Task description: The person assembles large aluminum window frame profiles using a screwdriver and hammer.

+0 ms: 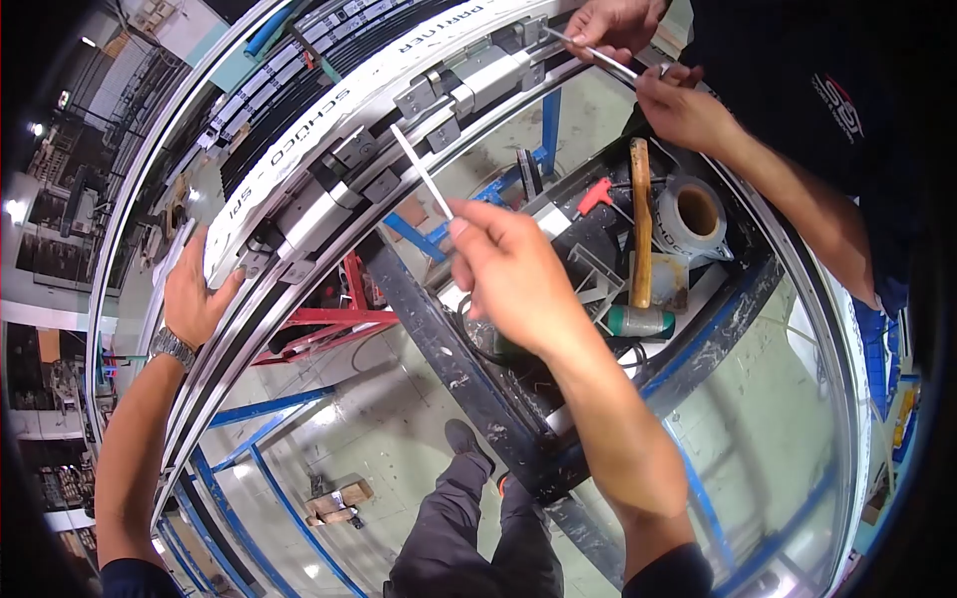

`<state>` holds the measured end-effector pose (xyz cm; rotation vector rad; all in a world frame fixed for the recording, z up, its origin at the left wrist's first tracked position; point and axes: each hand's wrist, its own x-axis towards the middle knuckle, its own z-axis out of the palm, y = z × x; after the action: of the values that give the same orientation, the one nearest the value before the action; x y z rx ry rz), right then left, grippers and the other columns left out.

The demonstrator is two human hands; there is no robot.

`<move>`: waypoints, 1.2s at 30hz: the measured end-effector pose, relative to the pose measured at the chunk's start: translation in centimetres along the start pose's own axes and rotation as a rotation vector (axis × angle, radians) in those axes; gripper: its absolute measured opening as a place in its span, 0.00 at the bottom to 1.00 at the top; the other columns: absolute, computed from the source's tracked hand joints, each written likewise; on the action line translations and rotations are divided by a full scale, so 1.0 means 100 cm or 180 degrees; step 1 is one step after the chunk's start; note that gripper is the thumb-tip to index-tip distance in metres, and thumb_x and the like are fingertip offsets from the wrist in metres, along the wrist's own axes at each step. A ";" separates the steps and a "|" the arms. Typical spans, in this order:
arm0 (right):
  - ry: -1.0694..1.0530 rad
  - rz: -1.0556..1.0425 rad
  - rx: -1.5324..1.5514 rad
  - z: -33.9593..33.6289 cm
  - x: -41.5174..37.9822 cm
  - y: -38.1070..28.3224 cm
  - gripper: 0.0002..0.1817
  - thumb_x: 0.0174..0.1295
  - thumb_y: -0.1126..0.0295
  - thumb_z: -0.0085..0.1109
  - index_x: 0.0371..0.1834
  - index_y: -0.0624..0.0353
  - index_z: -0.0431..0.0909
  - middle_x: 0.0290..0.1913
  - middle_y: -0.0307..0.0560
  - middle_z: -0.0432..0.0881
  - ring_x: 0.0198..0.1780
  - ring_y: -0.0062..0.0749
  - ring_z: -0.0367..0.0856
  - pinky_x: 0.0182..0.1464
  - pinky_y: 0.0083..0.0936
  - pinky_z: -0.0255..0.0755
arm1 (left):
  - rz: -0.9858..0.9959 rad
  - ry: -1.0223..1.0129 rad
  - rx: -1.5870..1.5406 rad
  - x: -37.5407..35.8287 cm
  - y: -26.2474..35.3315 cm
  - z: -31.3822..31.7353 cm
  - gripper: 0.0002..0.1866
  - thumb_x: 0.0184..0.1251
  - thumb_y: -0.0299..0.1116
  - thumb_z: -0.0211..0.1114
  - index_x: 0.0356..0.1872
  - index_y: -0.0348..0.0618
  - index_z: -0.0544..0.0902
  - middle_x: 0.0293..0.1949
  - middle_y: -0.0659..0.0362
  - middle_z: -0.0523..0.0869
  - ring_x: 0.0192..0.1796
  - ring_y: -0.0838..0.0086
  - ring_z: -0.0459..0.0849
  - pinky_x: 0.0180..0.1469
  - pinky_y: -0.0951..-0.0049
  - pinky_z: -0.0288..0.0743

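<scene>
My right hand [513,269] is closed around a thin straight metal rod [424,171], its far end reaching up to the gap between two silver hinges. Against the curved aluminium frame profile [214,344] lies my left hand [195,295], fingers stretched out and thumb apart, a metal-band watch [173,347] on its wrist. The nearer hinge [317,214] sits on the profile just right of that hand. Farther along is the second hinge [488,80]. White protective film [299,135] with printed lettering covers part of the profile.
At upper right, a co-worker's hands [658,95] hold another thin rod [608,65] by the second hinge. Below the frame stands a dark tool tray [469,384] with a hammer [641,219], a tape roll [695,212] and a red-handled tool [595,197]. Blue stand bars [289,508] cross the floor.
</scene>
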<state>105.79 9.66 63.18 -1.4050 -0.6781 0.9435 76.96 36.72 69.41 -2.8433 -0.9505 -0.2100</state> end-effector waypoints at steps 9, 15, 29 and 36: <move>-0.0136 0.0622 0.0947 -0.018 0.041 -0.007 0.22 0.78 0.64 0.50 0.70 0.63 0.74 0.23 0.35 0.71 0.16 0.16 0.64 0.23 0.20 0.69 | 0.0011 -0.0058 -0.0081 0.002 0.003 -0.004 0.42 0.63 0.49 0.69 0.70 0.27 0.68 0.60 0.32 0.80 0.62 0.41 0.79 0.66 0.54 0.72; -0.0502 0.0599 0.1020 -0.027 0.062 0.003 0.19 0.77 0.63 0.48 0.66 0.57 0.78 0.25 0.37 0.76 0.22 0.20 0.74 0.26 0.23 0.69 | 0.0031 -0.0030 -0.0110 0.003 0.009 -0.008 0.41 0.63 0.49 0.69 0.71 0.31 0.68 0.59 0.34 0.81 0.61 0.41 0.80 0.64 0.53 0.72; 0.0582 -0.0679 -0.4565 -0.017 0.070 -0.046 0.09 0.61 0.72 0.60 0.41 0.60 0.87 0.38 0.55 0.90 0.42 0.47 0.92 0.43 0.42 0.85 | -0.0024 -0.0042 -0.0129 -0.001 -0.002 -0.003 0.39 0.65 0.49 0.68 0.70 0.34 0.69 0.60 0.37 0.80 0.63 0.43 0.79 0.66 0.55 0.72; 0.0272 -0.0140 -0.4357 -0.023 0.100 -0.056 0.11 0.54 0.66 0.70 0.36 0.60 0.86 0.35 0.57 0.89 0.41 0.55 0.89 0.45 0.46 0.81 | 0.0075 0.0001 -0.0120 0.000 -0.001 -0.005 0.40 0.63 0.52 0.69 0.70 0.36 0.68 0.58 0.39 0.82 0.58 0.44 0.82 0.58 0.53 0.78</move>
<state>113.50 17.46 67.10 -2.5543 -1.3944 0.2771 76.80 36.71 69.92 -2.8869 -0.9222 -0.2281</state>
